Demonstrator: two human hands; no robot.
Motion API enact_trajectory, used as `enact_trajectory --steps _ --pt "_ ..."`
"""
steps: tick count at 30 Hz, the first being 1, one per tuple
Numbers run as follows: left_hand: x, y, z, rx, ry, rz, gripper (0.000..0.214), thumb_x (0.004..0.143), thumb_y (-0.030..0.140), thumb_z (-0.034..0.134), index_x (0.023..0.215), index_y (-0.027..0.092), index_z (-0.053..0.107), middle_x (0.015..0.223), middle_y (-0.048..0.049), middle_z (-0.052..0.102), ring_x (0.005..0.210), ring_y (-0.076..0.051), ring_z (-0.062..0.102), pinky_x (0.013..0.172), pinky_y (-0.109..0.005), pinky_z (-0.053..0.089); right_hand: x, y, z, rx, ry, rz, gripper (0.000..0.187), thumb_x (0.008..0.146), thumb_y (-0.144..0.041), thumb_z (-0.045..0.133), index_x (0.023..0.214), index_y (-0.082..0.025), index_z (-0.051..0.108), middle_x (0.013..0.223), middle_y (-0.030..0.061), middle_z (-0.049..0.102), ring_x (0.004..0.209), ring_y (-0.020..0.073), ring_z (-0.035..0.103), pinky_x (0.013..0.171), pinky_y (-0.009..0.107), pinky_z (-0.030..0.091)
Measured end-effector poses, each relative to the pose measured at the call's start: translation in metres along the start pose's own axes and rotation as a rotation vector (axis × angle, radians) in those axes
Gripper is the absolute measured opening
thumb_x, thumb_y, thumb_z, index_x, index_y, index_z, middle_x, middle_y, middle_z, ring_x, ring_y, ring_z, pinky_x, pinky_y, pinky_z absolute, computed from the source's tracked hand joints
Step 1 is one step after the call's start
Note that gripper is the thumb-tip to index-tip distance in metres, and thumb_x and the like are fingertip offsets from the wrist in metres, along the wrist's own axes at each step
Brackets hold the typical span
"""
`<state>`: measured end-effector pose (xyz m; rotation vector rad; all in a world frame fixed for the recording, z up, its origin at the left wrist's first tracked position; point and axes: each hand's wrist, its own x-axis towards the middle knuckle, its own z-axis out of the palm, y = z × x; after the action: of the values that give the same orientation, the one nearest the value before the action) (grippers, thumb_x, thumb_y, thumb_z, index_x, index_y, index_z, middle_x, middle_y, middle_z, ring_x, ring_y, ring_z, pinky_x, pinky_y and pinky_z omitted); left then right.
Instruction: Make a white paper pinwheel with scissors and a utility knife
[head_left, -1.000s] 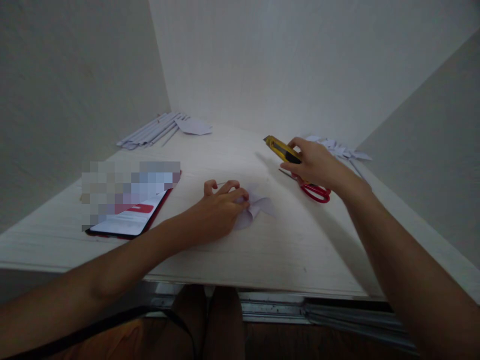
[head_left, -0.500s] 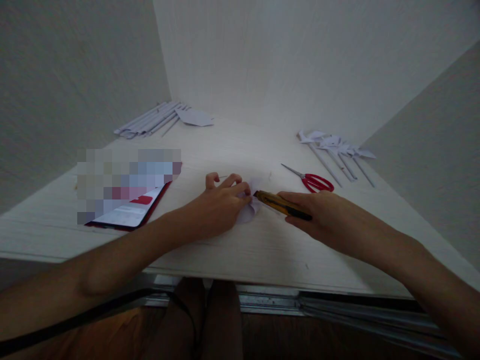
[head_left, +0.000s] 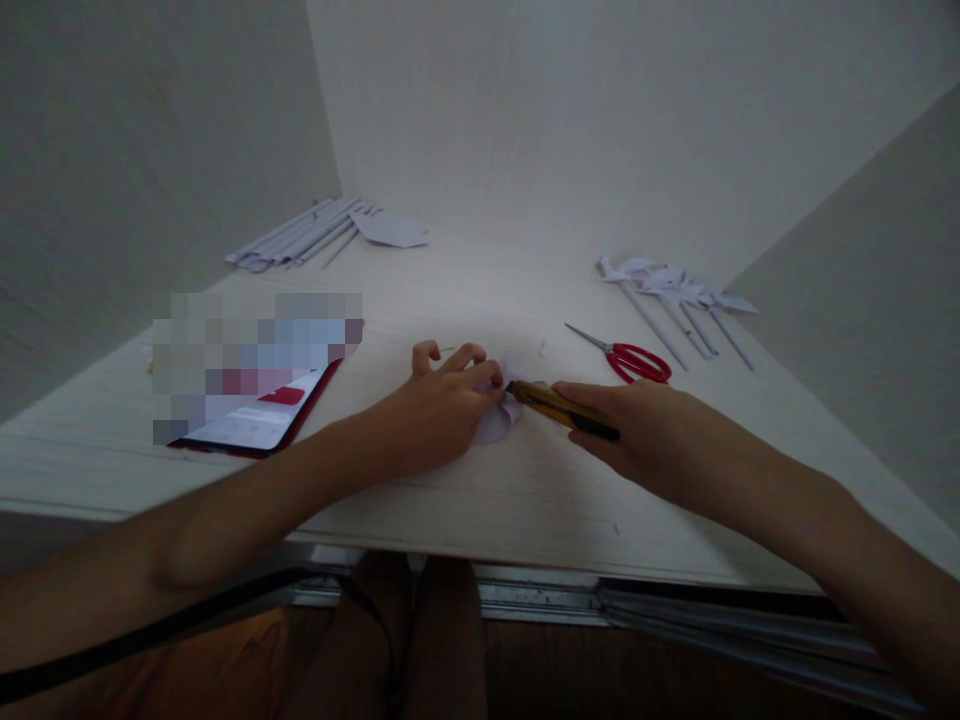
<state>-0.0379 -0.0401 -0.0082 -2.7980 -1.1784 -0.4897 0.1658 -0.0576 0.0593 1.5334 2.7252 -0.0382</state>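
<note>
My left hand [head_left: 454, 405] is closed on a small folded white paper piece [head_left: 496, 425] at the middle of the table, pinching it with thumb and forefinger while the other fingers curl. Part of the paper is hidden under the hand. In my right hand [head_left: 634, 425] is a yellow-and-black utility knife [head_left: 559, 405], its tip pointing left and touching or nearly touching the paper beside my left fingertips. The blade itself is too small to make out. A thin stick end [head_left: 448, 349] shows just behind my left fingers.
Red-handled scissors [head_left: 637, 362] lie behind my right hand. Paper pinwheels on sticks [head_left: 679, 300] rest at the back right. Rolled paper sticks [head_left: 300, 235] and a flat paper sheet [head_left: 391, 230] lie at the back left. A phone [head_left: 259, 425], partly blurred out, is left of my hand.
Both hands keep almost the same position, with the knife tip still at the paper. The whole view has shifted very slightly.
</note>
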Motion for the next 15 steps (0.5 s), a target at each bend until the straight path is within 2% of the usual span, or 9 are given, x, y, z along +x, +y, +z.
enact_trajectory --steps 5,10,15 --pt "-0.001 -0.002 0.002 -0.009 0.021 0.025 0.035 0.078 0.004 0.034 0.101 0.018 0.057 0.111 -0.0087 0.057 0.110 -0.023 0.043 0.088 -0.043 0.021 0.004 -0.006 -0.005 -0.105 -0.038 -0.010 0.035 0.072 -0.016 0.053 0.102 -0.032 0.061 0.069 0.0034 0.066 0.046 0.0142 0.054 0.042 0.026 0.025" --pt "-0.003 -0.004 0.003 0.006 -0.021 0.069 0.038 0.078 0.003 0.032 0.106 0.016 0.054 0.115 -0.0091 0.055 0.102 -0.019 0.052 0.093 -0.043 0.019 0.003 -0.010 -0.013 -0.233 -0.125 -0.017 0.040 0.077 -0.016 0.046 0.114 -0.030 0.054 0.075 0.0031 0.066 0.052 0.0131 0.057 0.044 0.023 0.029" --pt "-0.003 -0.004 0.002 0.066 -0.010 0.095 0.036 0.078 0.004 0.034 0.105 0.017 0.054 0.118 -0.0096 0.055 0.104 -0.018 0.051 0.093 -0.043 0.019 0.001 -0.011 -0.013 -0.278 -0.130 -0.004 0.042 0.080 -0.018 0.042 0.118 -0.034 0.049 0.076 0.0010 0.066 0.053 0.0126 0.057 0.045 0.021 0.029"
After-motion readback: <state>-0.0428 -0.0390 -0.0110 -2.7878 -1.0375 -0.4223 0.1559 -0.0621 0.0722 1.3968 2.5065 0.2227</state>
